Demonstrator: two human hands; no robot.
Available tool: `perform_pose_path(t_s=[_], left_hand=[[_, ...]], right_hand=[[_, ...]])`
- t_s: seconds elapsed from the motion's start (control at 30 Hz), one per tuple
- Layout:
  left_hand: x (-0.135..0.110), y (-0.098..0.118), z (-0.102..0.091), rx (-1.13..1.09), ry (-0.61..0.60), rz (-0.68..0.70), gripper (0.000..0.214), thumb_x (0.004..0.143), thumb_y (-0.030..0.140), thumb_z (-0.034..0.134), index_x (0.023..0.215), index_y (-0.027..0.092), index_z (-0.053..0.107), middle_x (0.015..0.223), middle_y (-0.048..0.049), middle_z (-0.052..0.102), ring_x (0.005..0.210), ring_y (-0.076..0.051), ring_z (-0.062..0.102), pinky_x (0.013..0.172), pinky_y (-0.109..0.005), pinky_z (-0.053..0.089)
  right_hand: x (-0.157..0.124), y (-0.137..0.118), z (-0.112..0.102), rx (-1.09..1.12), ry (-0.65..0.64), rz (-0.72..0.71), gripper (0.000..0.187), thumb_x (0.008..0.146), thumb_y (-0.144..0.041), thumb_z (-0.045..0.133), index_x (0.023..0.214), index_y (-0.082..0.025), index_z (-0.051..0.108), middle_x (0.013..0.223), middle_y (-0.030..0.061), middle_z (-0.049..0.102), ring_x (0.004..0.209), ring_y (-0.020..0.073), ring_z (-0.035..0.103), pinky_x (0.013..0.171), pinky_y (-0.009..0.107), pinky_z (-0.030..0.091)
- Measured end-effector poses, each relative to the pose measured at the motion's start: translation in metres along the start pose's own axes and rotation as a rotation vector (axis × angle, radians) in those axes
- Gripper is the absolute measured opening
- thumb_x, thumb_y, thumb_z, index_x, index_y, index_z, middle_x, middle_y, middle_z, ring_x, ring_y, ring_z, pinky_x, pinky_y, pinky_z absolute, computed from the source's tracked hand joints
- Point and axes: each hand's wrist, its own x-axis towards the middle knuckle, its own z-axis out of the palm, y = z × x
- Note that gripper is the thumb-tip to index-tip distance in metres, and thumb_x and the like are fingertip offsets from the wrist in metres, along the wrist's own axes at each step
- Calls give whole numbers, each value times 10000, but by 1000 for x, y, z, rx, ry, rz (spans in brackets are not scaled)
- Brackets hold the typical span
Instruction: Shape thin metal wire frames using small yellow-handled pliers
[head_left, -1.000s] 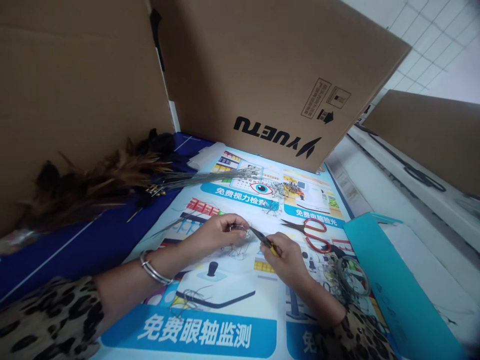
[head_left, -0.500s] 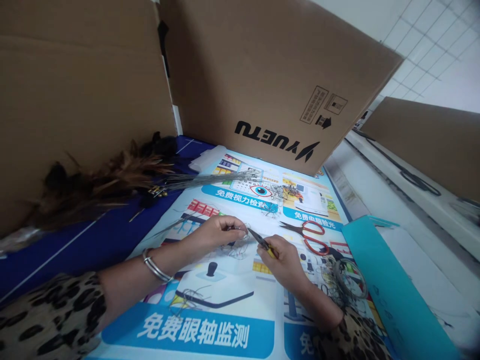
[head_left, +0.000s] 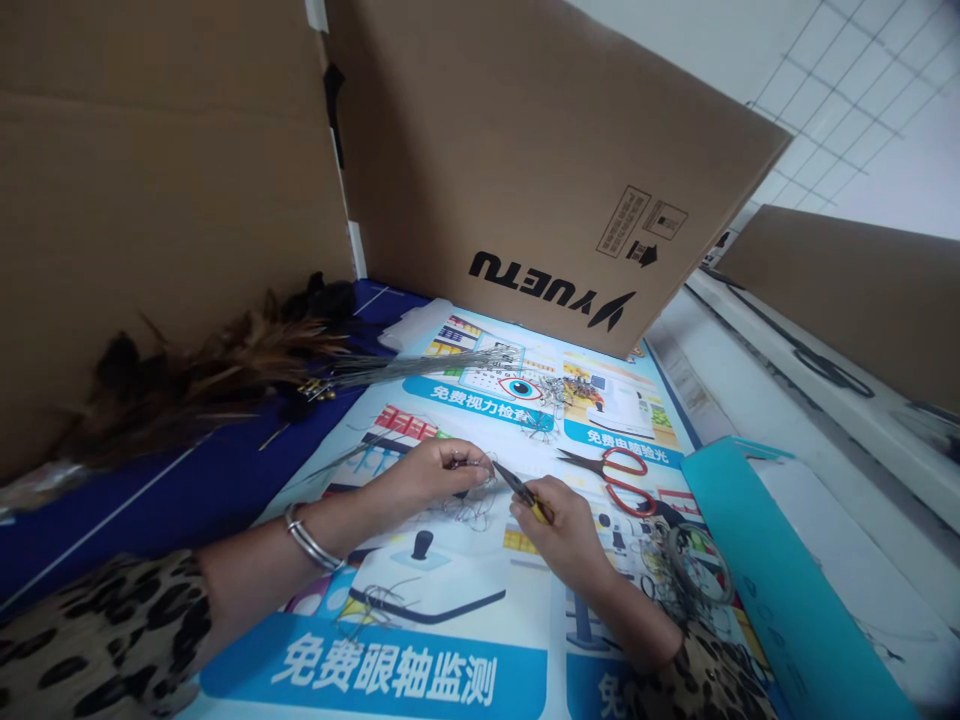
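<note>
My left hand [head_left: 427,472] is closed in a pinch on a small bent wire piece [head_left: 480,466] over a printed poster [head_left: 450,660]. My right hand [head_left: 562,520] grips yellow-handled pliers [head_left: 521,488], whose tip points left and reaches the wire piece. A silver bangle [head_left: 307,538] sits on my left wrist. Loose thin wires [head_left: 469,510] lie on the poster under my hands.
Red-handled scissors [head_left: 619,472] lie right of my hands. A coil of wire [head_left: 694,570] rests by my right wrist, beside a teal folder [head_left: 780,580]. Brown feathers [head_left: 202,375] with long wire stems [head_left: 420,360] lie at the left. Cardboard boxes [head_left: 540,150] stand behind.
My hands and the pliers stay together in nearly the same pose; the view has shifted slightly, so everything sits a little lower and left in the picture.
</note>
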Motion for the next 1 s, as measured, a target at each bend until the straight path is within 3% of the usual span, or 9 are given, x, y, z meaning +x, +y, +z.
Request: perform_pose_path(t_s=[0.3, 0.57, 1.0], left_hand=[[-2, 3, 3, -54, 16, -2, 223, 735, 357, 588, 762, 135, 578, 619, 28, 459, 531, -77, 388, 489, -193, 308], [1, 2, 2, 90, 76, 48, 236, 741, 364, 564, 736, 130, 595, 598, 33, 469, 524, -78, 389, 492, -191, 310], [2, 0, 3, 277, 66, 94, 213, 760, 338, 514, 739, 143, 595, 600, 20, 500, 537, -96, 423, 492, -191, 332]], right_hand=[[-1, -2, -4, -21, -5, -12, 36, 773, -237, 561, 771, -202, 569, 722, -6, 538, 692, 129, 502, 626, 227, 378], [-1, 2, -7, -103, 11, -34, 114, 758, -240, 573, 867, -205, 572, 781, 7, 538, 722, 140, 502, 638, 240, 390], [-5, 7, -2, -300, 103, -142, 143, 798, -248, 510, 917, -193, 565, 840, 57, 539, 818, 184, 497, 748, 294, 413]])
